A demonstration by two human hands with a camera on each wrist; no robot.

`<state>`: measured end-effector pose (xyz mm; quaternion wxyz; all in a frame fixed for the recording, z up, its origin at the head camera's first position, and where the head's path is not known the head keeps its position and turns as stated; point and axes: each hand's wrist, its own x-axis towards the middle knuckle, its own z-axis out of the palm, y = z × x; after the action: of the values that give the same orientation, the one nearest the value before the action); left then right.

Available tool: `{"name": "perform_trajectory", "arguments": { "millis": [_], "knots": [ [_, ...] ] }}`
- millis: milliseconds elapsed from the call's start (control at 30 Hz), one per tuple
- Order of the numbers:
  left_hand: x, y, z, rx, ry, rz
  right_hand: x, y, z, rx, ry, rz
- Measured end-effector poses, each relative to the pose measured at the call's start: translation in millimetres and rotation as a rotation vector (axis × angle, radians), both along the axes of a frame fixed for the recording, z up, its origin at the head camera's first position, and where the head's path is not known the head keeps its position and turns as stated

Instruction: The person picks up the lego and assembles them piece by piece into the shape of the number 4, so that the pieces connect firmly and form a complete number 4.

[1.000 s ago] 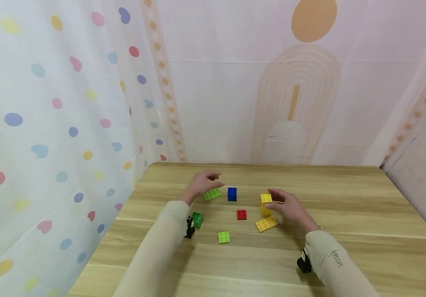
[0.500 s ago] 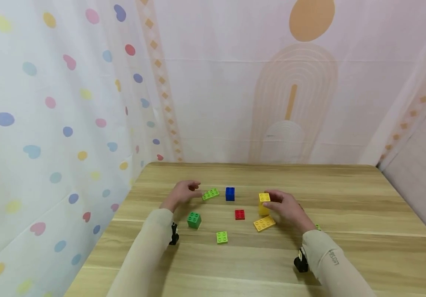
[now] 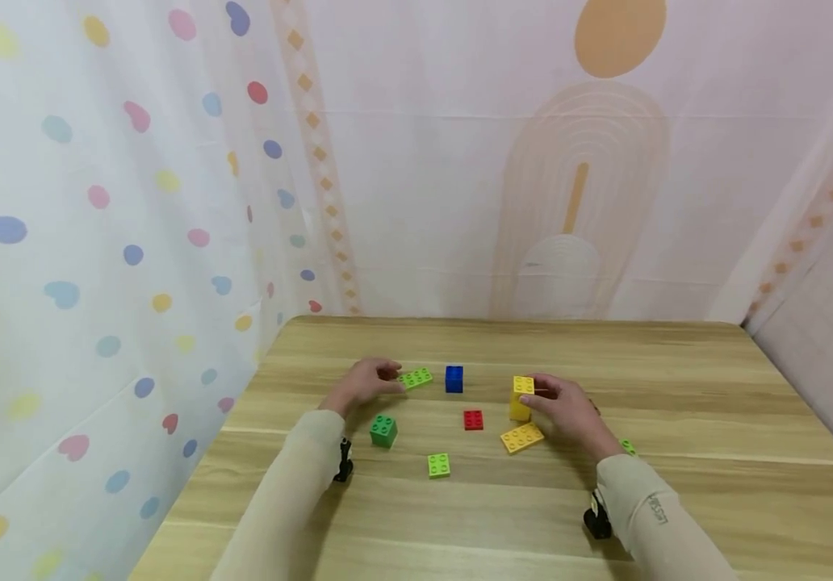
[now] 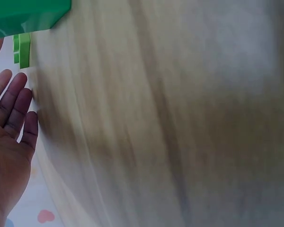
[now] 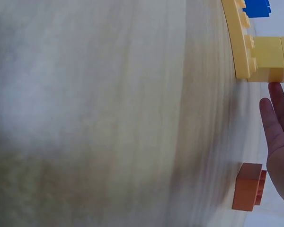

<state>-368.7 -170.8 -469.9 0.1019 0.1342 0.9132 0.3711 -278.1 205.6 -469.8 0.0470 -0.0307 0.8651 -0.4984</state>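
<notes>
My right hand (image 3: 565,407) pinches a yellow two-brick stack (image 3: 521,399), thumb in front and fingers behind. The stack stands upright just behind a yellow-orange flat brick (image 3: 521,437); its seam shows in the right wrist view, where the fingertips meet the yellow bricks (image 5: 270,59). At the left, my left hand (image 3: 366,383) is beside the left end of a light green flat brick (image 3: 416,378). Its fingers look extended and apart from that brick in the left wrist view; the thumb is mostly hidden there. Nearer me sits a green block (image 3: 383,431).
Between the hands lie a blue block (image 3: 454,379) and a flat red brick (image 3: 473,420). A small light green brick (image 3: 438,465) is closer to me. Another light green piece (image 3: 628,446) shows past the right sleeve. An orange brick (image 5: 248,187) stands near the right hand.
My left hand has drawn left from over the light green flat brick, then come slightly back toward its end. The right hand keeps its hold on the yellow stack in place.
</notes>
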Motion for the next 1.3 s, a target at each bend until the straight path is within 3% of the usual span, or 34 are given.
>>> {"name": "perform_trajectory", "arguments": {
  "millis": [367,567,700,900,1300],
  "knots": [
    [-6.5,3.9,-11.7,0.026,-0.022,0.02,-1.2,-1.9,1.2,0.026,-0.006,0.003],
    [-6.7,7.6,-9.9,-0.003,0.002,0.003,-1.7,-2.1,-1.1,0.001,0.007,-0.001],
    [-6.1,11.3,-8.3,-0.048,0.038,-0.026,-2.5,-2.5,-2.9,-0.021,0.004,-0.005],
    [-6.1,13.5,-11.6,-0.134,0.151,-0.059,-0.5,-4.3,-2.3,-0.037,0.002,-0.005],
    [-3.2,3.5,4.0,-0.074,0.112,0.057,-1.1,-1.0,-0.8,-0.003,-0.002,0.021]
  ]
}}
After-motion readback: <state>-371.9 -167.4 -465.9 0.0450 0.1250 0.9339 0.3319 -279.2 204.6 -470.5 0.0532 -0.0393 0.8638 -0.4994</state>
